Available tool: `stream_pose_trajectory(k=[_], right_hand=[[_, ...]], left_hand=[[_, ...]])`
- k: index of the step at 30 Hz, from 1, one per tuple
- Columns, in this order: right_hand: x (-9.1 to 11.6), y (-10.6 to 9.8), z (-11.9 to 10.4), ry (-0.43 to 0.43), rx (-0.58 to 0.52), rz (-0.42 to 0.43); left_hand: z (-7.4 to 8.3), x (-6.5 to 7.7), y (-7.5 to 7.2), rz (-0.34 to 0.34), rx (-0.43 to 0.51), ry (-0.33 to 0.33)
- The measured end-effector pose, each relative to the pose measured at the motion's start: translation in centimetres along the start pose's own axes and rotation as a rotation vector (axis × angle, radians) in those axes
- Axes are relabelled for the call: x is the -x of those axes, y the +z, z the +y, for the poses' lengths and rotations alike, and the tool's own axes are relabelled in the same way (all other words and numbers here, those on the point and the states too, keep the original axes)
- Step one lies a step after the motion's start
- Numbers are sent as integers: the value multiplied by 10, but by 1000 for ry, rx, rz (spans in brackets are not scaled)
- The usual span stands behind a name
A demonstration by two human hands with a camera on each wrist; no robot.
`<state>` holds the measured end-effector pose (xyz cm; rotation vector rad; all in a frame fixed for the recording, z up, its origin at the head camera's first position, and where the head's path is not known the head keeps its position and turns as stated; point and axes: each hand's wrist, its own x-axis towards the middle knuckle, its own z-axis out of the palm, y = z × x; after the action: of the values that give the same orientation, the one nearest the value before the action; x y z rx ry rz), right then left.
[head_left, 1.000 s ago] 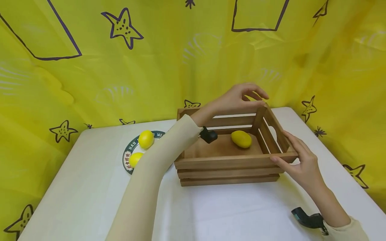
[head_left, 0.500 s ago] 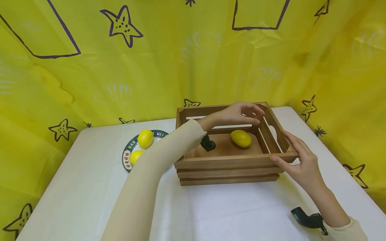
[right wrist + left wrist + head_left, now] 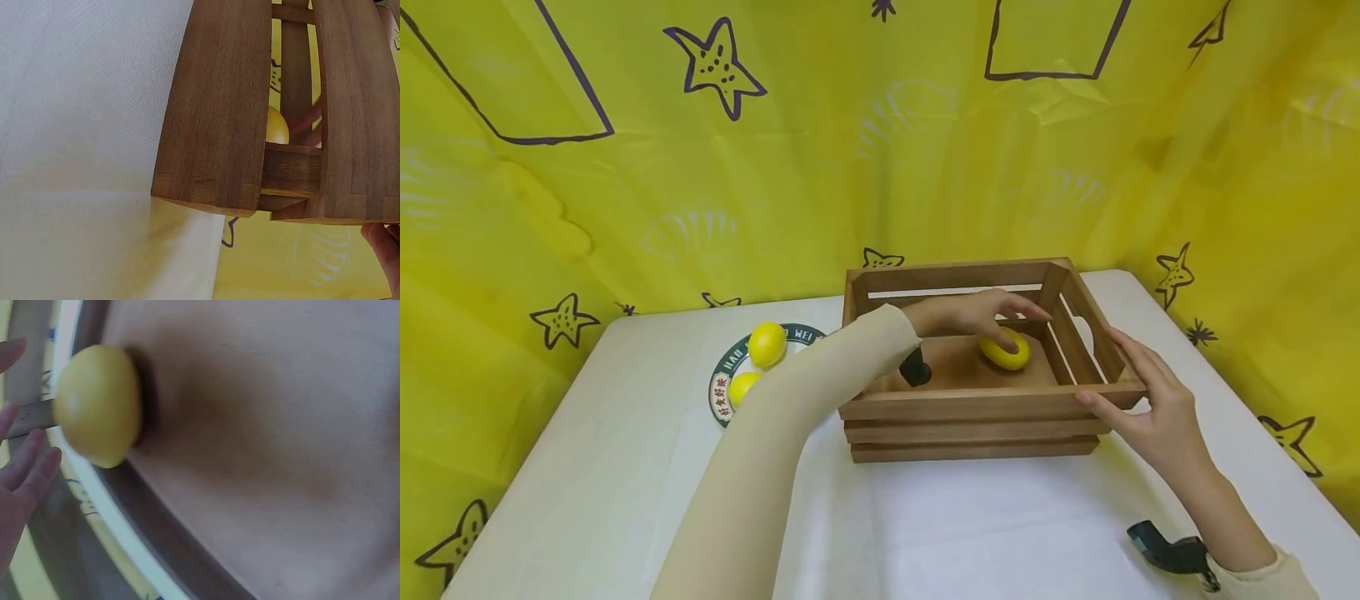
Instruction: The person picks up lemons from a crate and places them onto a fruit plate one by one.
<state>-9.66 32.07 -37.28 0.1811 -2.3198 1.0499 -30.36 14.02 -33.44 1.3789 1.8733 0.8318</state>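
Note:
A slatted wooden crate (image 3: 955,407) stands on the table with a yellow lemon (image 3: 1011,358) on its floor, toward the right end. My left hand (image 3: 980,313) reaches down inside, thumb and fingers spread over the lemon. In the left wrist view a gap shows between those fingers (image 3: 44,472) and the lemon (image 3: 100,406), which lies against the slatted side. With the thumb on the front rim and fingers on the end board, my right hand (image 3: 1161,417) holds the crate's front right corner. The right wrist view shows part of the lemon (image 3: 277,127) between the slats.
Left of the crate, a plate (image 3: 721,398) with a green lettered rim bears two more lemons (image 3: 767,344), partly hidden behind my left sleeve (image 3: 790,417). A white cloth (image 3: 610,467) covers the table. A yellow patterned curtain (image 3: 805,167) hangs behind and at the right.
My left hand has come down from above the crate's back rim to the lemon inside. The right hand keeps its hold on the corner, and the lemon lies where it was.

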Motion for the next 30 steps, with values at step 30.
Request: stream_pose_trajectory(k=[30], right_hand=[[-2, 0, -2, -35, -5, 18]], left_hand=[[-7, 0, 7, -235, -408, -231]])
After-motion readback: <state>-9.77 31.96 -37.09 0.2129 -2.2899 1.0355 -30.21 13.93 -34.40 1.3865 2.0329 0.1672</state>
